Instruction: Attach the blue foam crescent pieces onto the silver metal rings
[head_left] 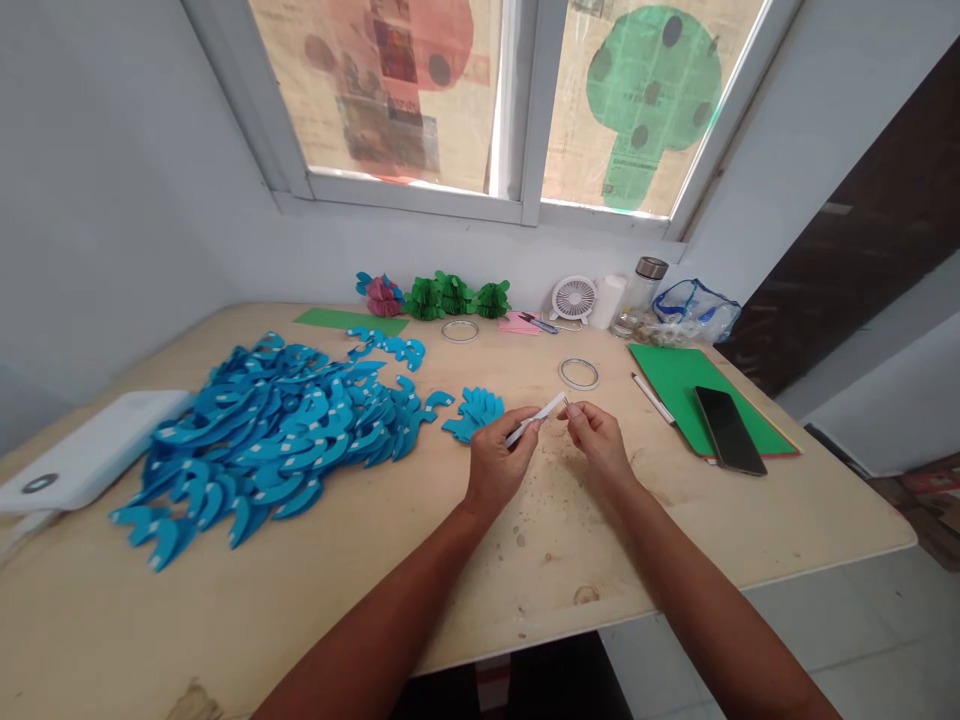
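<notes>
Two hands (504,452) (598,442), one strip (551,406), two rings (578,387) (460,341)

Noted: narrow white strip (554,406), plain, straight along visible length. Pinched in left hand (501,458), slanting away and rightward, partly covered by the fingers. Far end just beside fingertips of right hand (600,445); contact uncertain. At those fingertips: dark slender piece (567,401), too small to identify.

White walls (97,180); bright window (531,110); pale wooden table (405,550); tiled floor (870,630).
</notes>
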